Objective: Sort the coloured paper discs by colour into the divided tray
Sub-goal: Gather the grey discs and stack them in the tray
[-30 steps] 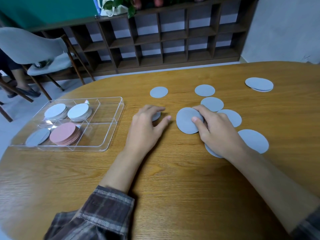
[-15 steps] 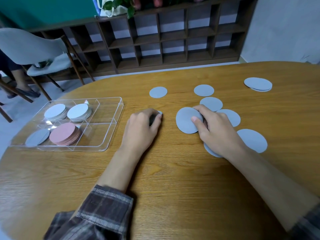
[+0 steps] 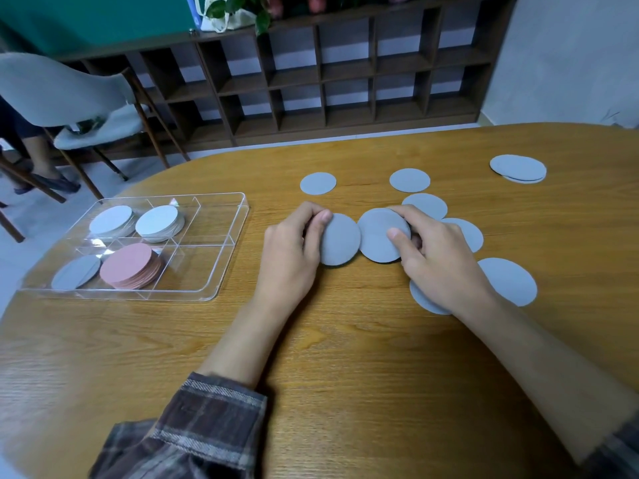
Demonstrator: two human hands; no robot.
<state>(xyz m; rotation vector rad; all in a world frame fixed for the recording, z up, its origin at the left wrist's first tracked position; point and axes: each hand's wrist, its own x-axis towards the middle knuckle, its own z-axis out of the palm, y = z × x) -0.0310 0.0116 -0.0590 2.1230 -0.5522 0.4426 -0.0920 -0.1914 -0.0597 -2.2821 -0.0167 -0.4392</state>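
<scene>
- Head view, step in hand: by the look of it, lifting two discs off the wooden counter [image 3: 345, 357] at once.
- Gripping a round grey paper disc [image 3: 340, 242] by its left edge with the left hand [image 3: 290, 254], thumb and curled fingers [image 3: 313, 209] pinching it, apparently raised off the wood.
- Gripping a second grey paper disc [image 3: 380, 236] with the right hand [image 3: 442, 267], thumb pressed on its face and fingers curled over the far edge. Both discs at mid-counter, edge to edge, touching or nearly so.
- To do it well: gather both into one hand and keep the pinch light so the paper does not crease. Carry left to the clear divided plastic tray [image 3: 235, 243]. Drop flat into the near-left compartment, onto the single grey disc [image 3: 74, 276] there, not onto the pink stack [image 3: 128, 266] just beside it.
- Worth watching: a half-hidden grey disc [image 3: 427, 300] under the right wrist. Lift the arm clear rather than dragging across it.
- Counted in the tray: two whitish stacks [image 3: 110, 221], in the far-left and far-middle compartments. One pink stack near-middle, one grey disc near-left. Sheets per stack too thin to count.
- Counted outside the tray: two grey discs held, and six loose grey discs [image 3: 508, 281] lying singly, the half-hidden one included. Also an overlapped pile [image 3: 518, 168] of at least two at far right. No loose disc of another colour in sight.
</scene>
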